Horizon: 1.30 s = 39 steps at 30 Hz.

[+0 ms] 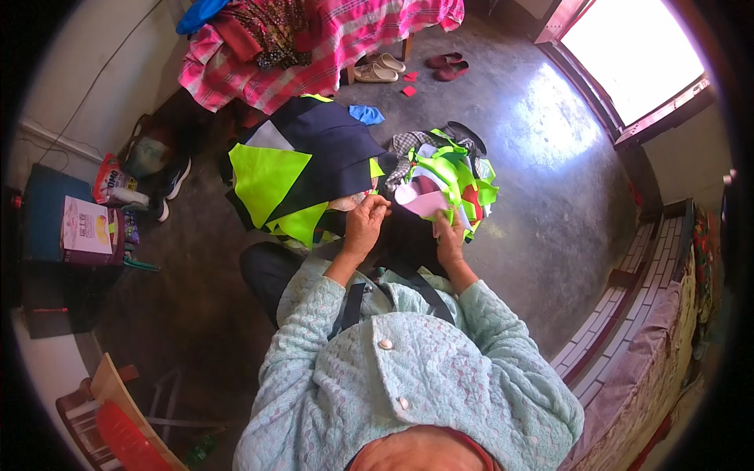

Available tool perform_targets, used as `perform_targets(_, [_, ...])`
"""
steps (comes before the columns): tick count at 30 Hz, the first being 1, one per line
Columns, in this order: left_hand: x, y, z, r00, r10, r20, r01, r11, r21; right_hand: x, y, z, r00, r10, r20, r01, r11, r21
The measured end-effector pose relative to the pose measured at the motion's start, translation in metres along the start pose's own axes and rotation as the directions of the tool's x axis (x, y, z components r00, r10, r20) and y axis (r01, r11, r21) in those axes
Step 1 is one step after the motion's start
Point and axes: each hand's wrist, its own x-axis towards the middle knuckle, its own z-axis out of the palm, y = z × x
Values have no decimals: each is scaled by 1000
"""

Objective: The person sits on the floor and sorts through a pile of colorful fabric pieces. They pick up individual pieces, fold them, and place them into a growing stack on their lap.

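Note:
My left hand (366,226) is closed in a pinch at the near right edge of a pile of dark navy fabric (334,141). What its fingertips hold, if anything, is too small to make out. Neon yellow-green fabric pieces (269,179) lie over the pile's left side. My right hand (450,239) pinches the near end of a pale pink fabric scrap (422,201). Just beyond it sits a heap of neon, grey and red fabric scraps (453,174), with checked cloth (399,161) along its left side.
A bed or table with a pink plaid cloth (345,39) stands ahead. Near it lie pale shoes (375,73), dark red shoes (450,69) and a blue cloth scrap (366,115). Boxes (88,228) stand at left, a red chair (126,436) at lower left. A bright doorway (628,59) opens at upper right.

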Motion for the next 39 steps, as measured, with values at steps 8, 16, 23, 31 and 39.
perform_targets(8, [-13,39,20,965,-234,117,245,965,-88,-7,-1,3,917,-351,191,395,729,-558])
perform_targets(16, [-14,15,18,969,-139,207,159,984,-85,-7,-6,8,916,-289,277,397,748,-532])
perform_targets(23, [-23,19,18,985,-84,153,85,996,3,-14,-12,-7,991,83,106,-90,994,62])
perform_targets(31, [-27,34,17,978,180,108,-199,960,197,2,-41,1,988,153,6,-153,988,-11])
perform_targets(39, [-25,45,18,964,246,100,-259,954,149,12,-44,1,959,253,127,-199,921,-335])
